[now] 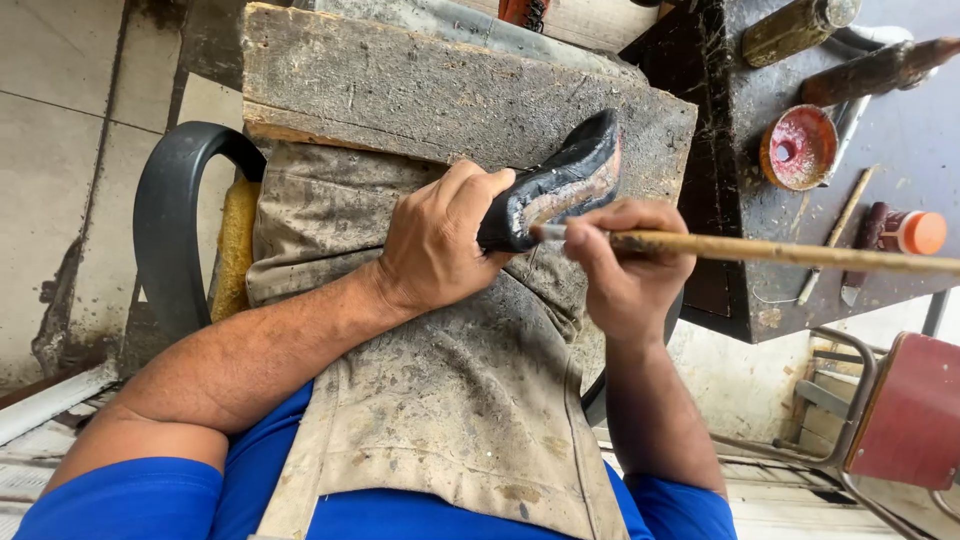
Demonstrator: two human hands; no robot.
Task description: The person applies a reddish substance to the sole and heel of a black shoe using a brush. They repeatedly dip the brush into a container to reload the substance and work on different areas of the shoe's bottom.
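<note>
Both hands are busy: my left hand (435,240) grips the black shoe (560,185) while my right hand (625,270) pinches the long brush (760,249) (tip on the sole edge), gluing underway, needing steady strokes onward.

Bare forearms, short blue sleeves (120,495), blue shirt; stained, grimy beige apron (450,400) over the lap. No gloves, rings or watch seen.

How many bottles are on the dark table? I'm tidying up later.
3: one olive bottle at the table's far edge, a brown bottle beside it, and an orange-capped bottle lying nearer. Others may be out of frame.
</note>
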